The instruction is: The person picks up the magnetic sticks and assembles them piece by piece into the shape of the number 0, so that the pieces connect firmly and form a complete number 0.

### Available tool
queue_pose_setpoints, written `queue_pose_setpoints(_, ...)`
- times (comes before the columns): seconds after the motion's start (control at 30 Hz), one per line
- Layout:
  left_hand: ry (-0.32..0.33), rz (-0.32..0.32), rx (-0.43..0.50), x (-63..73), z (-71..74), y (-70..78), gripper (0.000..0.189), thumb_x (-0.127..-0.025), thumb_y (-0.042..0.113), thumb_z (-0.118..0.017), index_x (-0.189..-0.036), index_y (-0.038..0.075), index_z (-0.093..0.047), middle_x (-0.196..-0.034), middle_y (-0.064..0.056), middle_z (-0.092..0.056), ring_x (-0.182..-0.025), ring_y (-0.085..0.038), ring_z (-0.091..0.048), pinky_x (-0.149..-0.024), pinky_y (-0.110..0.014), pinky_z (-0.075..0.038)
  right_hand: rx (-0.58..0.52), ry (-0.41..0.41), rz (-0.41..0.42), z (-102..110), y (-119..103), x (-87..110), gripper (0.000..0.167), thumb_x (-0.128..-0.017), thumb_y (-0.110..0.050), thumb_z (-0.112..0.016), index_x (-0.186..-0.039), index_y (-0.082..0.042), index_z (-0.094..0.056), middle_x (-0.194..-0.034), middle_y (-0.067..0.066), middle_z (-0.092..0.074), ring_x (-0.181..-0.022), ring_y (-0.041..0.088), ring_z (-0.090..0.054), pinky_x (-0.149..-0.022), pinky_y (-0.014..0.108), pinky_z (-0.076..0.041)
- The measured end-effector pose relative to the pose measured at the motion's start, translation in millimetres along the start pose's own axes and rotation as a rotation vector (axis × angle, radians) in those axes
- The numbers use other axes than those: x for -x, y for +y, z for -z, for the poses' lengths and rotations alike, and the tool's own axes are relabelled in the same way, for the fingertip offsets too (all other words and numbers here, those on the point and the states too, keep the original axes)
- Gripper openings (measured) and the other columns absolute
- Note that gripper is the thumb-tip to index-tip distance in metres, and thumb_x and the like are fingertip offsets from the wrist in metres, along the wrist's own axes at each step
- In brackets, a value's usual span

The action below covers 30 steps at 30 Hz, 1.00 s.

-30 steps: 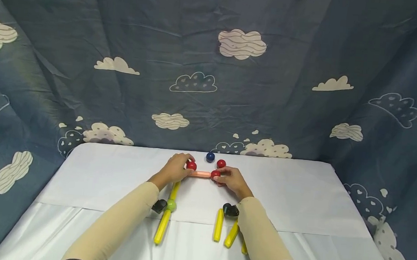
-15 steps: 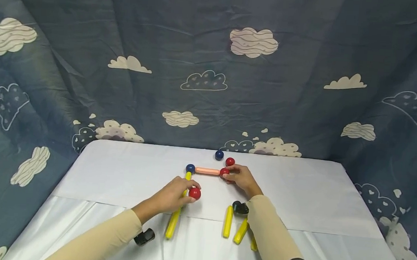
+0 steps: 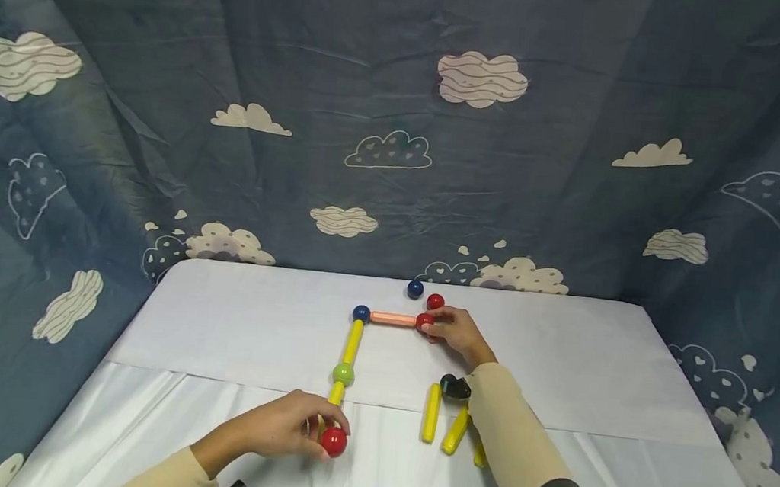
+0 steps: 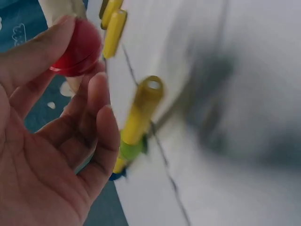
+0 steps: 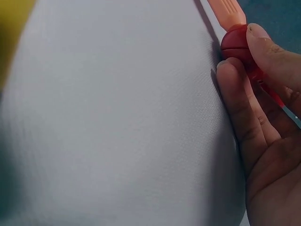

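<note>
My left hand (image 3: 288, 423) pinches a red ball (image 3: 334, 442) between thumb and fingers at the near end of a yellow rod (image 3: 335, 393). In the left wrist view that rod's end (image 4: 154, 85) stands apart from the red ball (image 4: 81, 49). The rod joins a green ball (image 3: 343, 374), then another yellow rod (image 3: 353, 341) and a blue ball (image 3: 361, 314). From there a peach-coloured rod (image 3: 393, 319) runs right to a second red ball (image 3: 425, 322), which my right hand (image 3: 463, 335) pinches. Something red (image 5: 272, 92) lies partly hidden behind the right fingers.
A loose blue ball (image 3: 415, 289) and a red ball (image 3: 436, 301) lie near the white table's (image 3: 253, 317) far edge. Several yellow rods (image 3: 431, 413) lie by the right forearm, one partly covered by the sleeve. A patterned dark curtain (image 3: 350, 57) hangs behind.
My left hand has come away from the blue ball corner, carrying its red ball nearer along the yellow rods. My right hand stays at the peach-coloured rod's end. The head view has shifted slightly.
</note>
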<state>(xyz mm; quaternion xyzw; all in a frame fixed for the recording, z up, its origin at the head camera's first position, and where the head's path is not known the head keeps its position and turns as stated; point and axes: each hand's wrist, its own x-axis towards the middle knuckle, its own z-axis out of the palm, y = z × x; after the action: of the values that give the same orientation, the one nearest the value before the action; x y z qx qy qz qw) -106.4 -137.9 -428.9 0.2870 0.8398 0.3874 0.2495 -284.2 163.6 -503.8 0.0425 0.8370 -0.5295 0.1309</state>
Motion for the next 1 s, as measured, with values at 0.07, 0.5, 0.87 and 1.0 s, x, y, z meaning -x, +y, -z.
queue_pose_setpoints(0.07, -0.020, 0.009, 0.017, 5.2, -1.6, -4.3, 0.033, -0.076, 0.011, -0.081, -0.105, 0.021, -0.068, -0.086, 0.014, -0.059, -0.068, -0.002, -0.052, -0.064, -0.021, -0.046, 0.011, 0.010, -0.008, 2, 0, 0.7, 0.038, -0.085, -0.014, -0.074, -0.120, -0.004, -0.063, -0.124, 0.016, -0.059, -0.092, 0.023, -0.062, -0.080, 0.027, -0.053)
queue_pose_setpoints(0.5, -0.038, 0.081, 0.009, 11.3, -11.0, -25.3, 0.032, -0.073, 0.007, -0.081, -0.099, 0.021, -0.071, -0.085, 0.015, -0.059, -0.067, -0.003, -0.049, -0.061, -0.021, -0.043, 0.030, 0.013, -0.011, 2, 4, -1.3, 0.037, -0.086, -0.014, -0.074, -0.120, -0.005, -0.064, -0.127, 0.016, -0.058, -0.109, 0.028, -0.054, -0.099, 0.039, -0.044)
queue_pose_setpoints(0.87, -0.027, 0.089, 0.011, 8.1, -17.0, -34.5, 0.033, -0.074, 0.009, -0.081, -0.101, 0.022, -0.068, -0.081, 0.012, -0.056, -0.067, -0.003, -0.047, -0.061, -0.020, -0.041, -0.011, 0.005, -0.032, 0, 0, -0.8, 0.038, -0.085, -0.012, -0.074, -0.121, -0.005, -0.064, -0.127, 0.016, -0.057, -0.097, 0.025, -0.061, -0.086, 0.032, -0.052)
queue_pose_setpoints(1.0, -0.034, 0.092, 0.024, 6.3, -19.9, -35.0, 0.033, -0.074, 0.009, -0.082, -0.101, 0.022, -0.067, -0.079, 0.010, -0.054, -0.066, -0.003, -0.048, -0.061, -0.020, -0.042, 0.006, 0.010, -0.031, -1, -3, -0.7, 0.038, -0.085, -0.013, -0.074, -0.120, -0.006, -0.064, -0.128, 0.016, -0.057, -0.106, 0.027, -0.056, -0.097, 0.039, -0.046)
